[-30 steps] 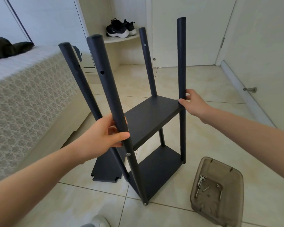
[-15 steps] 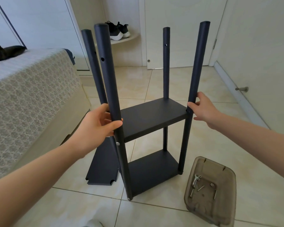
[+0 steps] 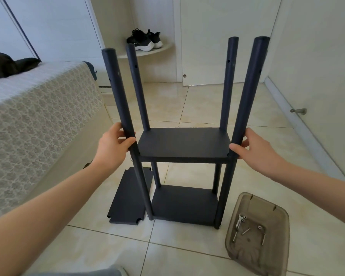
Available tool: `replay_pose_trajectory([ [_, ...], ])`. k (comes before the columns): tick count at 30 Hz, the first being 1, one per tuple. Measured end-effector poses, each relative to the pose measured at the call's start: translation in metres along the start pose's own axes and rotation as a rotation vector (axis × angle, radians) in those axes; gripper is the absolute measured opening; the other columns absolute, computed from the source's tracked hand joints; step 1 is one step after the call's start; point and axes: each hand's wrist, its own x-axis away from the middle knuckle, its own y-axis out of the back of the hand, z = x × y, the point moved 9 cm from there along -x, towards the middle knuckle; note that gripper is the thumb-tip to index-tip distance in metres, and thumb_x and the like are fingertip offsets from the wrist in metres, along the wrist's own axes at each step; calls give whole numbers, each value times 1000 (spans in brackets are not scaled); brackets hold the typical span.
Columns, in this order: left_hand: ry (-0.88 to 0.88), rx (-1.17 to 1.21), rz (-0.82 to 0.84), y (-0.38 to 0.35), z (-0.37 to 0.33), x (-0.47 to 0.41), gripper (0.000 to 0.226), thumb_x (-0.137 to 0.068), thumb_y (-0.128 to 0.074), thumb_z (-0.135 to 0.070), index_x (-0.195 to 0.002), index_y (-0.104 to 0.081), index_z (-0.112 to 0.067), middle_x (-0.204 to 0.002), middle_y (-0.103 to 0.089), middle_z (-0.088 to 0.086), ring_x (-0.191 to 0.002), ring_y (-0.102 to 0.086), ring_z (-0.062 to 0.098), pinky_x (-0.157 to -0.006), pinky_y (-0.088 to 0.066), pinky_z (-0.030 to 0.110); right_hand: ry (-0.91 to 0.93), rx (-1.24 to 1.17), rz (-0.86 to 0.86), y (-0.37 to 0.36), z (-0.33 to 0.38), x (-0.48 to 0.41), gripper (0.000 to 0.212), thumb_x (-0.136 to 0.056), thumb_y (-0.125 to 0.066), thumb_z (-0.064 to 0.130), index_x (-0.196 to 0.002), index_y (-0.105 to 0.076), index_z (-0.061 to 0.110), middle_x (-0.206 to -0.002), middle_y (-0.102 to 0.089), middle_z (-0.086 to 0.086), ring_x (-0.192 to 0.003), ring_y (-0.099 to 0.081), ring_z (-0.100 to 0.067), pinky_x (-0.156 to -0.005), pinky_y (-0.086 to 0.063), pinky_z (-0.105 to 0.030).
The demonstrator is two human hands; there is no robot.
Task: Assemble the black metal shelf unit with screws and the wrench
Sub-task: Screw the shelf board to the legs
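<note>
The black shelf unit (image 3: 182, 145) stands upright on the tiled floor (image 3: 187, 104), left hand (image 3: 113, 145) gripping its near-left post (image 3: 121, 108), right hand (image 3: 254, 146) closed around its near-right post (image 3: 247, 96).

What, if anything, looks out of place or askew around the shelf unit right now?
One loose shelf panel lies flat on the floor tiles beside the shelf unit, not yet fitted. The four posts carry only two shelves. Nothing looks damaged or spilled.

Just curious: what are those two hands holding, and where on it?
The shelf unit: left hand grips the near-left post, right hand the near-right post, both at middle-shelf height.
</note>
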Motion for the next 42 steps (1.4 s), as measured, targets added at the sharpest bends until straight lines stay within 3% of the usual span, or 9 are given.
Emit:
replay_pose_trajectory([
  [5, 13, -18, -51, 8, 10, -5, 36, -98, -61, -8, -132, -54, -14, -121, -65, 5, -103, -68, 23, -97, -55, 47, 49, 66, 48, -11, 11, 16, 46, -99, -54, 30, -140, -39, 16, -104, -57, 1, -90, -62, -19, -76, -42, -24],
  [9, 52, -20, -91, 13, 19, -7, 36, -99, -59, -6, -133, -53, -15, -125, -63, 7, -104, -67, 24, -98, -55, 46, 85, 96, 108, -25, 13, 26, 46, -99, -54, 33, -140, -38, 20, -98, -56, 7, -80, -59, -10, -60, -39, -9],
  [16, 70, -135, -136, 15, 16, -5, 35, -101, -57, -11, -135, -53, -11, -122, -63, 8, -106, -64, 25, -99, -53, 45, 97, 128, 132, -32, 14, 27, 45, -97, -55, 37, -137, -41, 21, -96, -55, 9, -80, -58, -8, -65, -40, -14],
  [22, 185, -522, 37, -4, 29, 5, 28, -102, -54, -26, -100, -59, 1, -87, -63, 12, -81, -63, 30, -73, -53, 39, 106, 151, 184, -25, 18, 31, 38, -96, -58, 39, -127, -50, 20, -96, -57, 7, -79, -57, -6, -63, -40, -15],
  [28, -38, -973, 300, -59, 5, 27, 33, -102, -47, -26, -74, -41, -11, -78, -50, 8, -65, -50, 21, -54, -38, 30, 129, 137, 179, -16, 18, 35, 30, -97, -55, 37, -119, -61, 18, -104, -66, 2, -91, -63, -14, -79, -45, -23],
  [32, -330, -1029, 395, -116, -34, 53, 20, -103, -42, -26, -103, -55, -11, -98, -58, 8, -85, -56, 25, -69, -46, 34, 146, 101, 144, -13, 18, 37, 33, -98, -54, 37, -125, -55, 19, -110, -63, 5, -91, -63, -13, -78, -46, -23],
  [36, -716, -974, 370, -172, -50, 90, 32, -100, -53, -26, -130, -57, -15, -125, -56, 2, -118, -50, 21, -97, -44, 33, 160, -2, 120, -10, 24, 41, 37, -99, -53, 32, -135, -45, 24, -111, -58, 7, -95, -63, -14, -77, -47, -22],
  [39, -722, -884, 399, -200, -42, 100, 58, -97, -62, -30, -150, -41, -17, -152, -42, 4, -145, -32, 25, -122, -24, 44, 168, -90, 122, -8, 26, 43, 34, -100, -52, 28, -133, -45, 25, -114, -64, 2, -97, -65, -17, -83, -54, -31],
  [42, -650, -865, 419, -213, -33, 93, 63, -103, -50, -35, -158, -21, -23, -166, -17, -3, -155, -5, 21, -124, -2, 48, 160, -121, 157, -8, 24, 45, 34, -100, -51, 26, -134, -45, 24, -112, -65, 1, -99, -66, -18, -86, -54, -32],
])
